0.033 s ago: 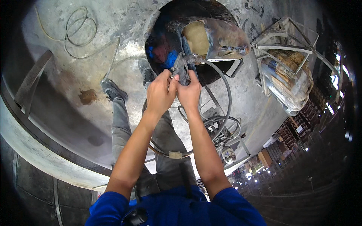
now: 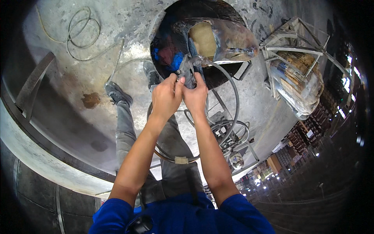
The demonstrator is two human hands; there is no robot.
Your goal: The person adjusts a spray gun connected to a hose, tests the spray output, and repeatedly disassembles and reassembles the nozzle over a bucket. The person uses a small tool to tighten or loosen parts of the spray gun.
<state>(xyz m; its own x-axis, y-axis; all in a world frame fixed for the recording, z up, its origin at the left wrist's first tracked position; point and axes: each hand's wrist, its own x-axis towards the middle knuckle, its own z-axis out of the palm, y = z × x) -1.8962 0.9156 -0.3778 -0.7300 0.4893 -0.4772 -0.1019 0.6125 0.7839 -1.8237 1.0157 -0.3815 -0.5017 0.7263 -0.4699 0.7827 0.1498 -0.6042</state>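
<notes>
A grey metal spray gun (image 2: pixel 187 69) is between my hands at the middle, over the near rim of a dark round drum. My left hand (image 2: pixel 165 95) grips its left side, the thumb bent across the front. On the other side my right hand (image 2: pixel 196 96) is closed around the gun's lower body. Part of the gun is hidden by my fingers. From its top right a grey hose (image 2: pixel 236 89) curves down toward a small pump unit (image 2: pixel 228 134) beside my right forearm. Another loop of hose, with tape (image 2: pixel 181 160) around it, hangs across my legs.
The round drum (image 2: pixel 210 7) holds blue and dark cloths (image 2: pixel 171 56) and a plastic-wrapped piece with tan material (image 2: pixel 202 40). A metal frame with a wrapped bundle (image 2: pixel 298 78) stands at the right. A thin hose (image 2: pixel 83 46) lies coiled on the stained floor, upper left. A curved metal piece (image 2: pixel 33 84) stands left.
</notes>
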